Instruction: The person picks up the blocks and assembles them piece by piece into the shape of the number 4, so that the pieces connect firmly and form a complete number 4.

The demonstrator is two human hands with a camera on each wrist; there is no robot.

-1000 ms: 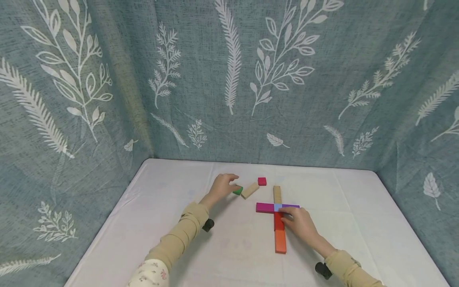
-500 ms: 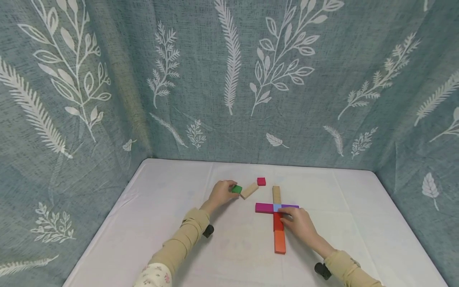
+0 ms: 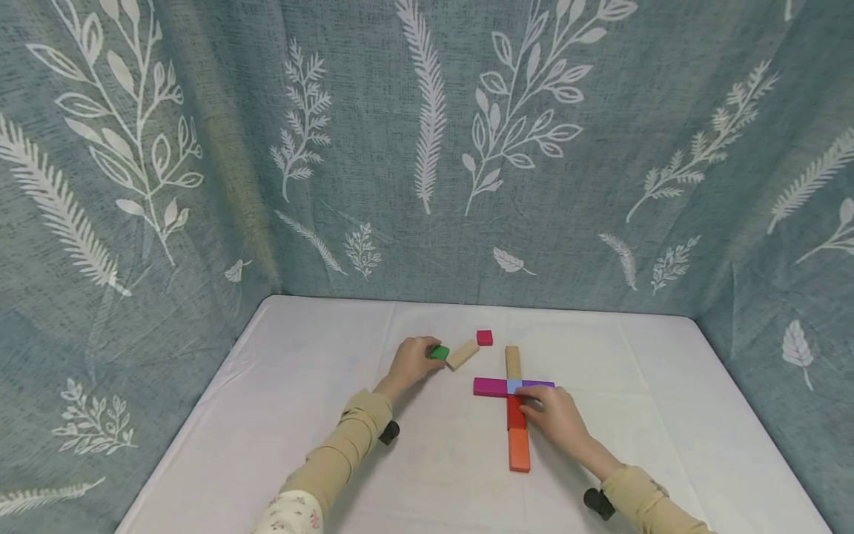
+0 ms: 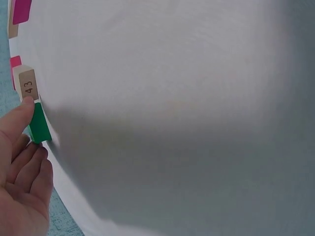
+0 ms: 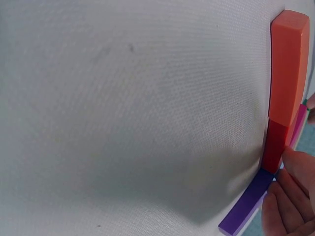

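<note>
My left hand (image 3: 412, 360) pinches a small green block (image 3: 439, 352) between thumb and fingers. The green block (image 4: 40, 123) lies close to the end of a plain wooden block (image 4: 27, 82) with dark printed marks. My right hand (image 3: 560, 417) rests at a cross of flat blocks, its fingertips by the light blue block (image 3: 514, 386) and its thumb against the red block (image 5: 275, 147). A magenta block (image 3: 490, 387) and a purple block (image 5: 246, 204) form the side arms. Below the red block lies an orange block (image 3: 519, 450); a wooden block (image 3: 512, 362) extends the top.
A small red-pink block (image 3: 485, 338) sits behind the loose wooden block. All the blocks lie on a white-covered table (image 3: 320, 334), walled at the back and sides by a leaf-patterned curtain (image 3: 400, 148). A small black camera (image 3: 389, 432) is strapped at the left wrist.
My left hand, at first with fingers raised over the green block, has lowered and taken hold of it. The right hand and the cross of blocks keep their places.
</note>
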